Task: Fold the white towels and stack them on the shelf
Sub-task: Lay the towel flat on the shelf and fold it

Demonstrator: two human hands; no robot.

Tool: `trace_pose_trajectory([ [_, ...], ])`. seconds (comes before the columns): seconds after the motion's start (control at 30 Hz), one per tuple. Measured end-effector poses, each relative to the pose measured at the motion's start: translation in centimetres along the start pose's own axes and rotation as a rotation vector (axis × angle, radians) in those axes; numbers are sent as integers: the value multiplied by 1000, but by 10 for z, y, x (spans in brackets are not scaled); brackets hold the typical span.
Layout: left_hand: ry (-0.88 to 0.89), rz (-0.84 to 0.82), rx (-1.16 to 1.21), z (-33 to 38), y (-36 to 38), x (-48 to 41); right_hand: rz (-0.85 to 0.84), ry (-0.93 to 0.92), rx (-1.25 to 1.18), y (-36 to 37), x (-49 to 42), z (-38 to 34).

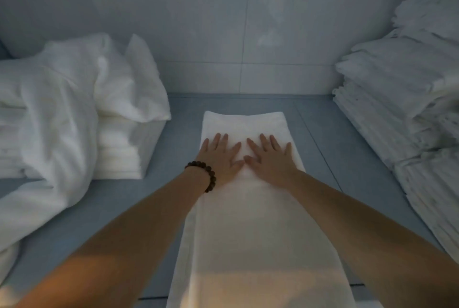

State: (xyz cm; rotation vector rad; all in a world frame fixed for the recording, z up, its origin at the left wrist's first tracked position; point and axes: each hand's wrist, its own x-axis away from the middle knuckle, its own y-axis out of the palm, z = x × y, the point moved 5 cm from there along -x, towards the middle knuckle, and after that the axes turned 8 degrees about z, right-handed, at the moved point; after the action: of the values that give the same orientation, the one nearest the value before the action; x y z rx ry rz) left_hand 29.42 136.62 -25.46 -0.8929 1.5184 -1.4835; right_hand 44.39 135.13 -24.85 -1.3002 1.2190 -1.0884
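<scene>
A long white towel (248,228) lies flat down the middle of the grey shelf surface (320,138), folded into a narrow strip that runs from the near edge toward the back wall. My left hand (219,158), with a dark bead bracelet on its wrist, presses flat on the towel with its fingers spread. Beside it, my right hand (269,160) lies flat on the same towel, fingers straight. The two thumbs nearly touch.
A stack of folded white towels (119,151) stands at the left, with loose rumpled white linen (57,109) draped over and in front of it. A tall leaning pile of folded white linen (407,99) fills the right side. A pale tiled wall closes the back.
</scene>
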Motion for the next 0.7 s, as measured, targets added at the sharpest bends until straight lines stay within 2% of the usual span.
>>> trace_pose_trajectory([
  [0.13,92,-51,2,15,3,72,-31,-80,58,2,64,-11],
  [0.27,-53,-128,2,-5,-10,118,-100,38,90,-7,105,13],
  [0.37,-81,-143,52,5,-23,147,-141,95,47,-15,130,14],
  [0.53,-100,-124,175,42,-21,194,-101,64,42,-12,190,-11],
  [0.7,-170,-87,196,48,-6,206,-126,71,23,-4,203,-18],
])
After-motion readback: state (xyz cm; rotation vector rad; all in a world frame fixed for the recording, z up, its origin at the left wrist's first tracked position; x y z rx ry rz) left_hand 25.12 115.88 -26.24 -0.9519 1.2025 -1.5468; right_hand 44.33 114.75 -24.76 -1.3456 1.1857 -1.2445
